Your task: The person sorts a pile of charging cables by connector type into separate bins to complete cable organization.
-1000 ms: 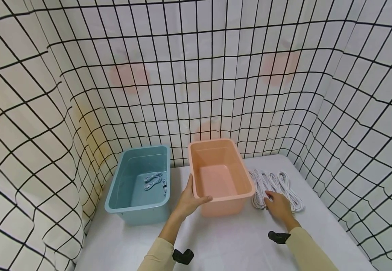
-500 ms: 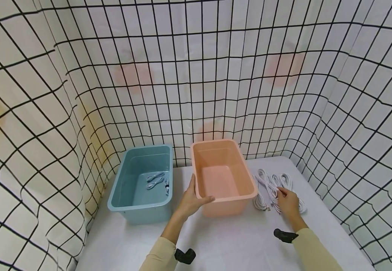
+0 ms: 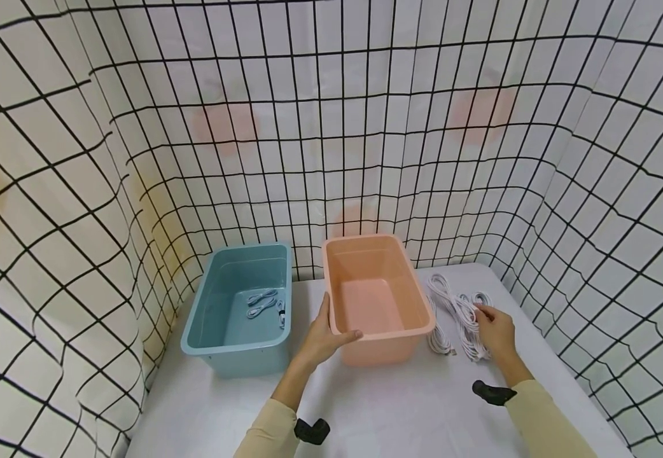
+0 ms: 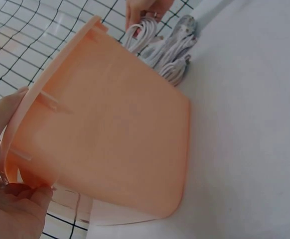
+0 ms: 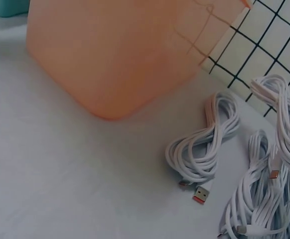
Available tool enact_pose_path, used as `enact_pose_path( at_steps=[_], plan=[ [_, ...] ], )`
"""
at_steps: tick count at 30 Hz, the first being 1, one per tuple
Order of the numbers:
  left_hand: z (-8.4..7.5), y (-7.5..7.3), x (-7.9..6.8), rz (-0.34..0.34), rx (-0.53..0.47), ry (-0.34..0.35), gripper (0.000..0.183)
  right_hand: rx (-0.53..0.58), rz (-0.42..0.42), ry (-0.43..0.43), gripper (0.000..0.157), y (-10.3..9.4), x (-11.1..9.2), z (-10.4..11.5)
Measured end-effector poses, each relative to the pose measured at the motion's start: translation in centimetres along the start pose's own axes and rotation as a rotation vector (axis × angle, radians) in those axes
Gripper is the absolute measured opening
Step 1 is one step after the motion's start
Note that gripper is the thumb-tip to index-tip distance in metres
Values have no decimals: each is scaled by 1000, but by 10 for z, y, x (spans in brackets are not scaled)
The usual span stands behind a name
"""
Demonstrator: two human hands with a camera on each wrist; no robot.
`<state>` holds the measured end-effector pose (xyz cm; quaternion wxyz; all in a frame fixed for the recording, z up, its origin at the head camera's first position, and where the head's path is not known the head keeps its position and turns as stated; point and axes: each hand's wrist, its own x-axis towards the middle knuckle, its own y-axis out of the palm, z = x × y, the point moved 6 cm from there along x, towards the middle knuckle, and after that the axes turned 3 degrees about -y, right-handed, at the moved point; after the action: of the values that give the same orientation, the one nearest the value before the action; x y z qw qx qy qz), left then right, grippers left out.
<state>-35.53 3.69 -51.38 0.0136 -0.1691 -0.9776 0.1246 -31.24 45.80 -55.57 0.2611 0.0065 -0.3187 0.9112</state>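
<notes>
My left hand [image 3: 321, 343] grips the rim of a peach plastic bin [image 3: 383, 349] at its near left corner; in the left wrist view, thumb and fingers sit on either side of that rim. Right of the bin, my right hand [image 3: 496, 333] pinches a coiled white USB cable [image 5: 284, 122], raised above the others. Another coiled cable [image 5: 202, 149] lies beside the bin, its USB plug [image 5: 201, 194] facing the near side. Below the raised coil are more white cables [image 5: 259, 204]. The right hand is outside the right wrist view.
A teal bin [image 3: 240, 349] stands on the left with several small coiled cables [image 3: 261, 305] inside. Black wire grid [image 3: 360, 146] encloses the back and both sides of the white-covered table [image 3: 389, 407].
My right hand has moved right and slightly away from me, lifting a coiled cable out of the row. The left hand has kept its grip on the peach bin's rim.
</notes>
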Motion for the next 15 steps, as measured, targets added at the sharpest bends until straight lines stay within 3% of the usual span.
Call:
enact_pose_path(
  at_steps=[15],
  plan=[
    [0, 0, 1, -4, 0, 7, 125, 29, -25, -30, 35, -20, 13, 23]
  ],
)
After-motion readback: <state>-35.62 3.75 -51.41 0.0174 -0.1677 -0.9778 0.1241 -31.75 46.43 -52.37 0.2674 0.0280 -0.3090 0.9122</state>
